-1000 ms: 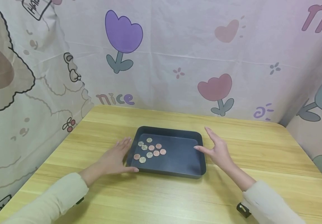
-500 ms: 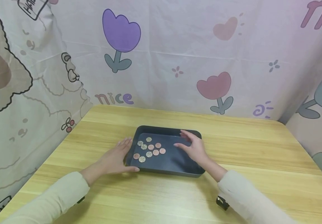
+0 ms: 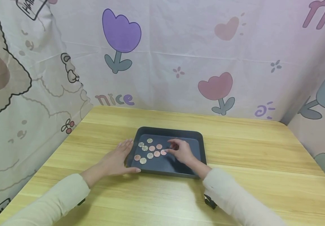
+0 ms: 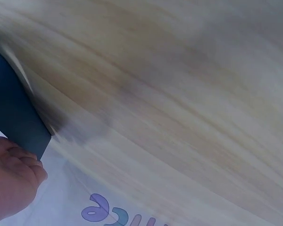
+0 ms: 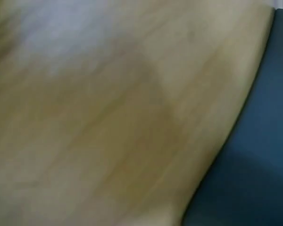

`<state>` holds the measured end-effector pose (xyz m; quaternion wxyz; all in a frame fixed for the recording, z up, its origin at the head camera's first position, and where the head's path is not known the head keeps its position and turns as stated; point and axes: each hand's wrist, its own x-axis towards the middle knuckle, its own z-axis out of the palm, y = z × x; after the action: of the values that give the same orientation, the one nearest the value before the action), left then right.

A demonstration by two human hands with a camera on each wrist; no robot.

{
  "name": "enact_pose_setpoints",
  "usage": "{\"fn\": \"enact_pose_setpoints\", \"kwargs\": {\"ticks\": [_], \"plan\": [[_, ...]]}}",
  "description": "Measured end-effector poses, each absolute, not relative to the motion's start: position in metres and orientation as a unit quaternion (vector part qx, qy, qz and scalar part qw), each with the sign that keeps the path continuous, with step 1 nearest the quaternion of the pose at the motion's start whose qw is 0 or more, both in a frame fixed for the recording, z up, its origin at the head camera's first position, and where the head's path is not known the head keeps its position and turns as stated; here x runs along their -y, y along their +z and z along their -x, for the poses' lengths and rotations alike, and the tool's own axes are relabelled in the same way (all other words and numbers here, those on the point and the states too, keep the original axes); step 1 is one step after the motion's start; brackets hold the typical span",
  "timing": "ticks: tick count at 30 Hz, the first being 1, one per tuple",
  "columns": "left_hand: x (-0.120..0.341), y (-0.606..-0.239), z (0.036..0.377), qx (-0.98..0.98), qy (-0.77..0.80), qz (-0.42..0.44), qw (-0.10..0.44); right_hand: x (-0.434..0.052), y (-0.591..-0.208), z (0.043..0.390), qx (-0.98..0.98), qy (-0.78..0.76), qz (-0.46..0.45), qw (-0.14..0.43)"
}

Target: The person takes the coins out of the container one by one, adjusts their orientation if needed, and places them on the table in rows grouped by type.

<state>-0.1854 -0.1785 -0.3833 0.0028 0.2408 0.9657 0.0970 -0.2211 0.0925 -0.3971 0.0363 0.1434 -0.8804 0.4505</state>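
Lower centre, the right hand, half open and apparently empty, risked scattering crowded coins by fumbling, while the left hand, spread, touched the tray.

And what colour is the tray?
The tray is dark blue-grey, showing best in the head view.

Long, plain cream sleeves are worn, with a small black device showing beneath each one.
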Motion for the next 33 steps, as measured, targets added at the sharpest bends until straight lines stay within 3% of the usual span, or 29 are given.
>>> {"fn": "enact_pose_setpoints", "kwargs": {"ticks": [6, 33], "plan": [[0.179, -0.383, 0.186, -0.966, 0.098, -0.241, 0.004, -0.083, -0.404, 0.224, 0.889, 0.440, -0.129, -0.018], [0.178, -0.385, 0.186, -0.964, 0.101, -0.246, 0.003, -0.072, -0.400, 0.223, 0.923, 0.355, -0.144, -0.022]]}}
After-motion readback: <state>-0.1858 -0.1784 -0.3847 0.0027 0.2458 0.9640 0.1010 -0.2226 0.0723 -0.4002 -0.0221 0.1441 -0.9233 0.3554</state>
